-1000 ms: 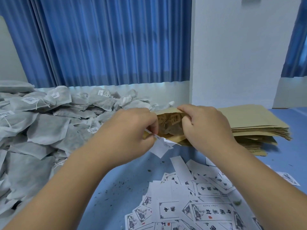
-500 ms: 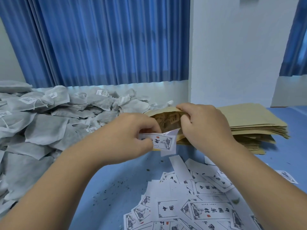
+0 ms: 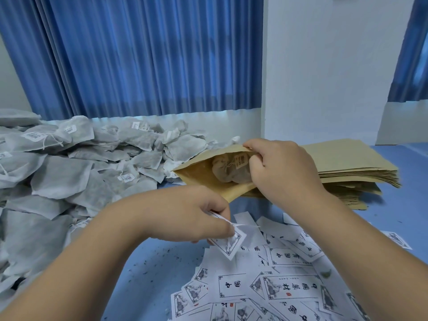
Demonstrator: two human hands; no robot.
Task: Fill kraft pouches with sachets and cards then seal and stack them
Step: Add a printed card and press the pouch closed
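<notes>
In the middle of the frame the right hand (image 3: 282, 172) has its fingers curled over the upper edge of a brown paper pouch (image 3: 199, 176), pinching that edge and holding the mouth wide open toward the left. A sachet (image 3: 228, 173) with a string and a small label lies inside the pouch, just beside the right fingers. Lower and to the left, the left hand (image 3: 185, 214) pinches a white printed card (image 3: 229, 245) between thumb and fingers; the card is bent and hangs below the pouch mouth, apart from it. Under that card, at the lower right of the frame, a loose heap of cards (image 3: 280, 288) is spread on the blue table (image 3: 150, 262), some face up and some face down. Behind the right hand, at centre right, lies a flat stack of pouches (image 3: 347, 163). A big pile of grey sachets (image 3: 69, 179) fills the left side. A blue curtain (image 3: 139, 54) and a white wall (image 3: 324, 66) stand behind.
</notes>
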